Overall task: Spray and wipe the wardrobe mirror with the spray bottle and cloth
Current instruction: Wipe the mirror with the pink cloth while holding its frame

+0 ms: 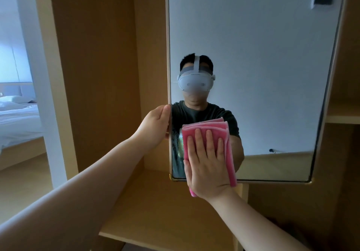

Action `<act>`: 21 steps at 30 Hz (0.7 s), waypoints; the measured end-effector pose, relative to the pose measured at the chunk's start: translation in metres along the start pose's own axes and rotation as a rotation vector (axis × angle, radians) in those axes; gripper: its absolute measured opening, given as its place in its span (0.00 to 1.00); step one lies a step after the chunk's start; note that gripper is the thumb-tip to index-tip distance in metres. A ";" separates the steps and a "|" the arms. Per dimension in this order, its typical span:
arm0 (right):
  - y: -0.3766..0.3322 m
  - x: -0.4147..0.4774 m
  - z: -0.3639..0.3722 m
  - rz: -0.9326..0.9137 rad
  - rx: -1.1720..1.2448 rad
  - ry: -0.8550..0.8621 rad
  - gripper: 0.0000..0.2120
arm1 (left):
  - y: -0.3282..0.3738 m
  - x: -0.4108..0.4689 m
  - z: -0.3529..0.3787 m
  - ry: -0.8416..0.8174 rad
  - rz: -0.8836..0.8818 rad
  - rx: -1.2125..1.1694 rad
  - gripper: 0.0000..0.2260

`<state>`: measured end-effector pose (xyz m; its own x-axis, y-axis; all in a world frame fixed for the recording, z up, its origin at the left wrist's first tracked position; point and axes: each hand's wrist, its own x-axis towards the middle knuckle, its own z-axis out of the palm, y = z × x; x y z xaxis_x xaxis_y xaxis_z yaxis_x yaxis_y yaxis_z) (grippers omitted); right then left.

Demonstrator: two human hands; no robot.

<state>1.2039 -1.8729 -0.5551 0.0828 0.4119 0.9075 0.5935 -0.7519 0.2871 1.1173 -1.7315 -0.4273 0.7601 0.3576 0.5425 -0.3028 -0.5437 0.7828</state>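
The wardrobe mirror [263,65] hangs in a thin gold frame and fills the upper right of the view. A folded pink cloth [212,127] lies flat against its lower left corner. My right hand [208,165] presses the cloth to the glass with straight, spread fingers. My left hand [155,126] grips the mirror's left edge, thumb and fingers curled round the frame. Wet streaks show on the glass just left of the cloth. No spray bottle is in view.
A wooden wardrobe shelf [155,211] lies below the mirror, with wooden panels [97,75] behind and to the left. More shelves [342,118] stand at the right. Through a doorway at far left is a bed [17,118] with white bedding.
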 end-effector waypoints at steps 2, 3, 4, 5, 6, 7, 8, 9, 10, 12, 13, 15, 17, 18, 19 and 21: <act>-0.004 0.001 0.001 -0.018 0.003 -0.001 0.31 | 0.000 0.000 0.000 -0.002 -0.001 -0.015 0.18; -0.006 0.002 0.001 -0.027 0.004 -0.001 0.32 | 0.000 0.000 0.000 -0.003 -0.003 -0.021 0.18; -0.008 0.002 0.002 -0.033 0.005 0.000 0.32 | 0.000 0.000 0.000 -0.006 -0.005 -0.022 0.18; -0.010 0.003 0.002 -0.037 0.008 0.002 0.31 | 0.000 0.000 0.000 -0.009 -0.007 -0.020 0.18; -0.012 0.004 0.002 -0.042 0.014 0.003 0.31 | 0.001 -0.001 0.000 -0.011 -0.009 -0.015 0.18; -0.014 0.005 0.003 -0.049 0.020 0.002 0.31 | 0.002 -0.001 0.000 -0.010 -0.012 -0.011 0.18; -0.016 0.005 0.003 -0.060 0.025 -0.001 0.31 | 0.003 -0.001 0.000 -0.007 -0.013 -0.005 0.18; -0.018 0.005 0.003 -0.076 0.031 -0.007 0.31 | 0.004 -0.002 0.000 0.000 -0.008 0.013 0.18; -0.019 0.005 0.003 -0.093 0.035 -0.016 0.31 | 0.004 -0.002 0.000 0.013 0.004 0.046 0.18; -0.022 0.003 0.002 -0.131 0.049 -0.042 0.30 | 0.006 -0.003 0.000 0.033 0.025 0.106 0.19; -0.023 0.002 0.001 -0.148 0.057 -0.059 0.30 | 0.007 -0.004 0.000 0.030 0.023 0.110 0.19; -0.025 -0.003 -0.001 -0.183 0.068 -0.090 0.30 | 0.009 -0.004 -0.001 0.008 0.004 0.096 0.20; -0.026 -0.011 -0.002 -0.226 0.081 -0.122 0.30 | 0.010 -0.005 -0.001 -0.012 -0.017 0.076 0.20; -0.027 -0.016 -0.003 -0.246 0.091 -0.141 0.31 | 0.010 -0.006 -0.002 -0.021 -0.023 0.057 0.19; -0.027 -0.020 -0.002 -0.264 0.100 -0.159 0.31 | 0.009 -0.006 -0.002 -0.028 -0.027 0.039 0.18; -0.026 -0.027 -0.001 -0.297 0.107 -0.194 0.32 | 0.008 -0.005 -0.003 -0.034 -0.031 0.020 0.18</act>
<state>1.1850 -1.8652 -0.5870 0.0387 0.7014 0.7117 0.6941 -0.5312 0.4859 1.1090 -1.7355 -0.4228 0.7884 0.3485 0.5069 -0.2675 -0.5479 0.7926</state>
